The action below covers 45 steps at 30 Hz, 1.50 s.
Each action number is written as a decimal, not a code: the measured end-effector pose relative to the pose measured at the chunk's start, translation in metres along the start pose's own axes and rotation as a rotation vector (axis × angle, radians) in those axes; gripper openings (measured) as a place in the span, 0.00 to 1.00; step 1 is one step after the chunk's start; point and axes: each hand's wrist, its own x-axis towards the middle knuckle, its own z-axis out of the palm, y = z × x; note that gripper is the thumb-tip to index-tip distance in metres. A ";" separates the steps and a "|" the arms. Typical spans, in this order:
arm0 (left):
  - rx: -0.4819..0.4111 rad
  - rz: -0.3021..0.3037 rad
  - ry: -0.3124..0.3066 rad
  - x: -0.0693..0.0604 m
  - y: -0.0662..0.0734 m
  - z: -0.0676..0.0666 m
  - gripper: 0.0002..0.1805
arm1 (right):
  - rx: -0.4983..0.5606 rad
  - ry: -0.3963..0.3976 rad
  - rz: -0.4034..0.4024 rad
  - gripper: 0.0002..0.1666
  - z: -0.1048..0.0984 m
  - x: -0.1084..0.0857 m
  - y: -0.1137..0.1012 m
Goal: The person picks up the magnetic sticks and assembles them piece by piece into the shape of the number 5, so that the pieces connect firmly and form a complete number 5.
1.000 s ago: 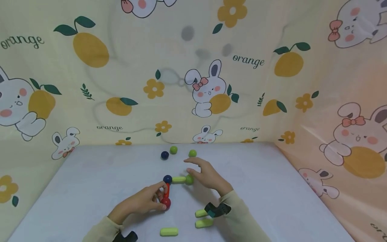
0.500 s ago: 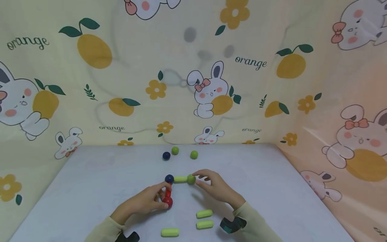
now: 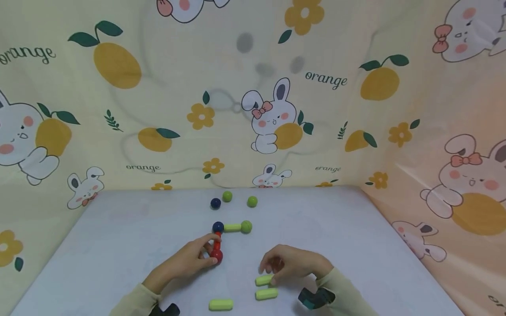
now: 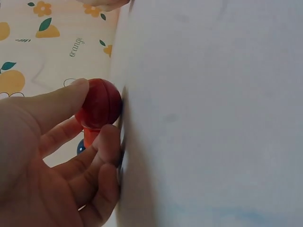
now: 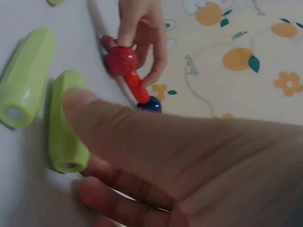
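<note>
My left hand (image 3: 186, 262) holds the red ball (image 3: 216, 256) and the red rod (image 3: 217, 244) joined to it, thumb on the ball and fingers along the rod. A dark blue ball (image 3: 218, 227) joins that rod to a light green rod (image 3: 232, 228) ending in a green ball (image 3: 246, 226). My right hand (image 3: 294, 263) is over a loose light green rod (image 5: 66, 127); its thumb overlaps the rod, while the fingers bend on the far side. Whether they touch it is unclear. A second loose green rod (image 5: 26, 80) lies beside it.
Another light green rod (image 3: 221, 304) lies near the front of the white table (image 3: 118, 228). At the back are a dark blue ball (image 3: 215, 203), a green ball (image 3: 227, 196) and a second green ball (image 3: 252, 201). A printed cloth (image 3: 229, 66) rises behind.
My right hand has left the joined green ball and come down toward the loose rods. My left hand keeps its hold, and the joined pieces sit slightly farther back.
</note>
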 end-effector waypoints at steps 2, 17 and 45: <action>-0.013 -0.005 0.009 0.000 0.000 0.001 0.29 | 0.006 -0.001 0.013 0.13 0.002 0.000 0.000; -0.043 0.014 0.000 0.001 0.000 0.003 0.28 | -0.112 0.159 0.109 0.03 0.007 0.010 -0.004; -0.057 -0.056 0.013 0.001 -0.002 0.000 0.32 | 0.012 0.339 0.042 0.10 0.019 0.064 -0.001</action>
